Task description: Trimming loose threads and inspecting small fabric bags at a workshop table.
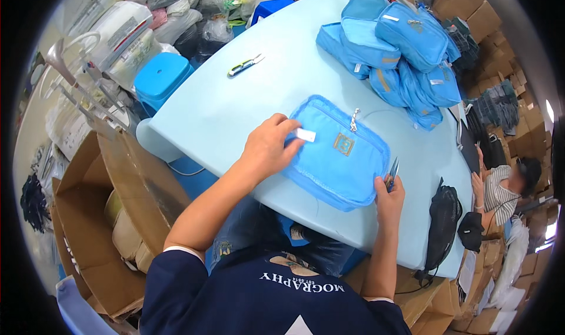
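Observation:
A light blue zip pouch (pixel 329 170), with a zipper pull (pixel 354 120), a small gold-coloured patch (pixel 343 144) and a white tag (pixel 305 134), is held over the pale blue table (pixel 206 123). My left hand (pixel 273 143) grips its left edge by the tag, fingers closed. My right hand (pixel 388 196) is closed round small metal scissors (pixel 394 169), blades pointing up, at the pouch's lower right corner.
Similar pouches (pixel 412 37) are piled at the back right; a cutter (pixel 244 65) lies at left. A black bag (pixel 444 223) rests on the right. Another person (pixel 500 191) works beyond it. An open carton (pixel 100 252) and blue stool (pixel 162 73) stand to my left.

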The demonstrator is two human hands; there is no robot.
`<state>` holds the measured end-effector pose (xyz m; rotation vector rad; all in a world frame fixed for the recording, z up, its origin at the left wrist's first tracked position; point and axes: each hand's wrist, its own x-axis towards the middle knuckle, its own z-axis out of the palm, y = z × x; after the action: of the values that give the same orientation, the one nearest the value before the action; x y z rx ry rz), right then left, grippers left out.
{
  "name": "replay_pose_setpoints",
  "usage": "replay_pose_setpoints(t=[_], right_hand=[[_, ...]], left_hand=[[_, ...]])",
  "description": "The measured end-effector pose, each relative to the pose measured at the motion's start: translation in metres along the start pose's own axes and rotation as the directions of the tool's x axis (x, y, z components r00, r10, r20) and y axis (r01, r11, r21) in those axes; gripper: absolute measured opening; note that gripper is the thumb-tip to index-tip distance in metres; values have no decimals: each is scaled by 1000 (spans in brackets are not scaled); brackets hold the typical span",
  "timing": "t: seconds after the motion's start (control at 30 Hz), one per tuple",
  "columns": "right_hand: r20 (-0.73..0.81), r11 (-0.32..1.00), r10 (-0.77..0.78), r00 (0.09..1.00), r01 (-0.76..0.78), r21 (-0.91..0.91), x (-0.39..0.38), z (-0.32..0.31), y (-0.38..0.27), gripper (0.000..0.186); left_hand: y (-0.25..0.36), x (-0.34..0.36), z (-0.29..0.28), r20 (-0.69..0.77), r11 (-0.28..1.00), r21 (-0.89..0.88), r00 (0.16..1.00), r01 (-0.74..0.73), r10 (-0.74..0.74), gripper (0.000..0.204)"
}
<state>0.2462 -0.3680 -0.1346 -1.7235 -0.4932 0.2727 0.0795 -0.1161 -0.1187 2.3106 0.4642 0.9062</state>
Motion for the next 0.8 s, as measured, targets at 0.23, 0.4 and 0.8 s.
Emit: replay_pose_setpoints(t=[0.23,0.4,0.8], right_hand=[[-46,964,230,972,-222,145,31,-2,-28,22],[-116,970,211,971,-194,145,66,-6,-53,34],[15,884,393,919,-382,268,100,-10,-55,12]], left_hand=[[-27,49,17,177,676,-559,866,480,-468,22],[-17,94,12,316,530,-667,844,523,-434,22],[-17,130,-1,443,371,-714,794,593,-417,27]])
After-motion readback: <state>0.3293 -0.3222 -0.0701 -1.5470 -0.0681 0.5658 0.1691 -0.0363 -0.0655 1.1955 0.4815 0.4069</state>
